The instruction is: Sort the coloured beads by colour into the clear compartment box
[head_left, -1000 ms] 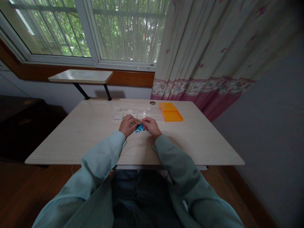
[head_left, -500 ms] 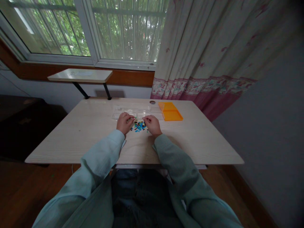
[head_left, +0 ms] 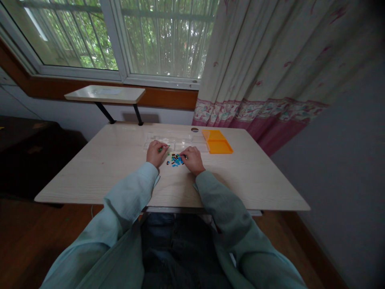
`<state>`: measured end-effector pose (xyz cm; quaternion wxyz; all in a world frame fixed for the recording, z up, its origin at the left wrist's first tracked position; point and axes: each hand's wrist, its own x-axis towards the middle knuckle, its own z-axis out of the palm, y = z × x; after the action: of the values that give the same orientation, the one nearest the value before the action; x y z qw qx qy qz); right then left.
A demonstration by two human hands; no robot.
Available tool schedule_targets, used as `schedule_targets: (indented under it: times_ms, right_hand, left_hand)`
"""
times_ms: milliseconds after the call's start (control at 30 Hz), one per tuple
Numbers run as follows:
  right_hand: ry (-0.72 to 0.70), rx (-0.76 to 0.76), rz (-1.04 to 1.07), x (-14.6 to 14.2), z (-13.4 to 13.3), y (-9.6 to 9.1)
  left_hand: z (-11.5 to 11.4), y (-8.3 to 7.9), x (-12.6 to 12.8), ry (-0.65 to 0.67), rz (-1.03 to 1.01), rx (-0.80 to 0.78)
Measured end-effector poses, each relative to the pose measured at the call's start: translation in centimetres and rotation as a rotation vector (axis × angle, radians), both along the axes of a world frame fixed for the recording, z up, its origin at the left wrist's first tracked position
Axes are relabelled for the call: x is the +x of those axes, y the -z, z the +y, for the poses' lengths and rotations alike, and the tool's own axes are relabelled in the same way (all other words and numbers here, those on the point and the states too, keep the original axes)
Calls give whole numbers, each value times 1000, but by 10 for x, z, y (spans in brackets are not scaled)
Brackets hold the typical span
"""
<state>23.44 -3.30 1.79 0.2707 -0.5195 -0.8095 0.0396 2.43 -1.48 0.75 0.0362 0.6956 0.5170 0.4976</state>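
Observation:
A small pile of blue, black and green pieces (head_left: 177, 160), like tiny building bricks, lies on the desk between my hands. My left hand (head_left: 155, 153) is to the left of the pile, its fingers closed around small green pieces (head_left: 160, 149). At the right edge of the pile, my right hand (head_left: 194, 159) has thumb and fingertips pinched low among the pieces. Whatever is between those fingertips is too small to make out. Just beyond both hands lies a clear plastic tray (head_left: 183, 143) with compartments.
An orange plastic box (head_left: 221, 147) lies open at the back right, beside the clear tray. A round cable hole (head_left: 194, 130) is near the desk's back edge. A raised shelf (head_left: 105, 94) on black legs stands at the back left. A curtain (head_left: 258, 80) hangs behind the desk.
My right hand has come down from beside the tray to the pile. My left hand has shifted slightly left, turning so more green shows in its fingers. The view has shifted slightly.

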Motion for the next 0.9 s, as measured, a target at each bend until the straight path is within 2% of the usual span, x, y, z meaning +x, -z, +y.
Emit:
schedule_targets:
  times_ms: [267, 900]
  right_hand:
    - [-1, 16, -85, -6, -9, -3]
    - [56, -25, -73, 0, -4, -1]
  left_hand:
    - [0, 0, 0, 8, -10, 15]
    - [0, 1, 0, 22, -6, -3]
